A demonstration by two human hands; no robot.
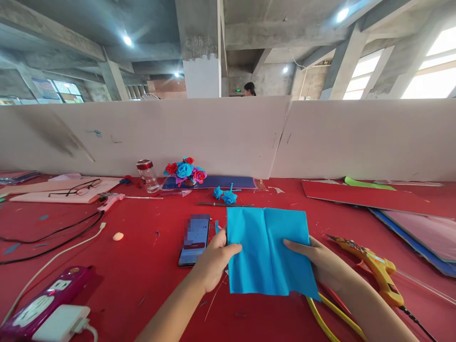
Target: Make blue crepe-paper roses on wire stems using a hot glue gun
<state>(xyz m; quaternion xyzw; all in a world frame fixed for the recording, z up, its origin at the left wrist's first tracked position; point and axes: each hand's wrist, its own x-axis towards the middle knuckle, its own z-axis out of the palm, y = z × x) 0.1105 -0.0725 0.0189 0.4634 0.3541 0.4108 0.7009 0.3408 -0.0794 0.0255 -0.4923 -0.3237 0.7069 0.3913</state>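
A bright blue sheet of paper [267,256] with a crease down its middle is held up over the red table. My left hand [216,256] grips its left edge, thumb lying on the front face. On the right side, my right hand [317,259] pinches it the same way, its other fingers hidden behind the sheet. Under the sheet's lower right corner, yellow-handled scissors [318,318] show in part. Beyond the sheet lie small blue paper flowers [228,195]. A phone [195,240] rests just left of my left hand.
At right lie a yellow glue gun [377,268] and stacked coloured sheets [420,232]. On the left are a purple power strip [46,299], a pink glue gun [110,202], cables and glasses [76,189]. A bouquet [185,171] and a jar [147,176] stand near the white partition [142,133].
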